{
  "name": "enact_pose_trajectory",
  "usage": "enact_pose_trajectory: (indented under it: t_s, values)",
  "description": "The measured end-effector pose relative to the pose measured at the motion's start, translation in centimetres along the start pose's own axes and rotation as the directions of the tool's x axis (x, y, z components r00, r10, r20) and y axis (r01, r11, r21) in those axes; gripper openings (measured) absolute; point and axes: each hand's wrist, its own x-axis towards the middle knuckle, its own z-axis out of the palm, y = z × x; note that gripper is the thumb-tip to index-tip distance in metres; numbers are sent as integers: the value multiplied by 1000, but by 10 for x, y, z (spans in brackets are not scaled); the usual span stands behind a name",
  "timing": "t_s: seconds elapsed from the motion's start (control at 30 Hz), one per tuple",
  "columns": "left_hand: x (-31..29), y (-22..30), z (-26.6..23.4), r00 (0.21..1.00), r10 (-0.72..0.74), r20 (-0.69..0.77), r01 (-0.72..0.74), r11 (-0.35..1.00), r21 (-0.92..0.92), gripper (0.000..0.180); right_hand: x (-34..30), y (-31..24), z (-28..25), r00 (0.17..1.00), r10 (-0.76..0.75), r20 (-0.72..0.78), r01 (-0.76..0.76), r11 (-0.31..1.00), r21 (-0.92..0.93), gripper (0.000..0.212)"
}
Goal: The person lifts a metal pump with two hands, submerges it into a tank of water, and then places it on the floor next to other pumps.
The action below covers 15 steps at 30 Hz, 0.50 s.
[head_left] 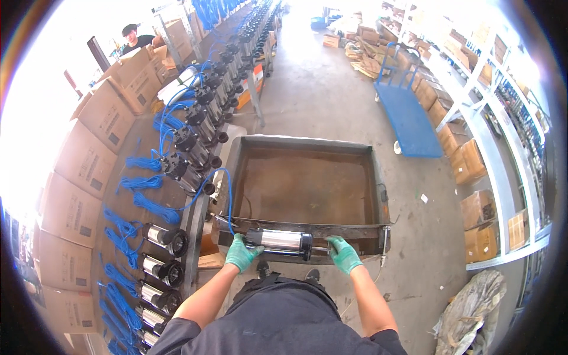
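A submersible pump (280,239) with a shiny metal body and dark ends lies sideways across the near edge of a water-filled metal tank (307,141). My left hand (241,255), in a green glove, is closed around the pump's left end. From that end a blue cable (230,195) loops up and away to the left. Beyond the pump's black right end, my gloved right hand (344,254) closes on something thin near a short metal rod (320,249); its exact form is too small to make out.
Upright pumps (188,142) with blue cable coils line the bench to the left, and more pumps (160,269) lie nearer. Cardboard boxes (89,154) stand behind them, a person (135,40) farther off. A blue cart (408,118) and shelving (491,118) are right.
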Motion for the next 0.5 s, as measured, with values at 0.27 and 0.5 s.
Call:
enact_pose_trajectory:
  t_s: [0.27,0.5]
  values:
    - [4,-9,8,999,52,10,-52,999,-16,77,2,4,-17,984,-53,169,59,998,-35,37]
    - [-5,14,-1,999,36,-24,-36,999,-1,70,-2,11,-8,972,-7,233,-3,999,42,38]
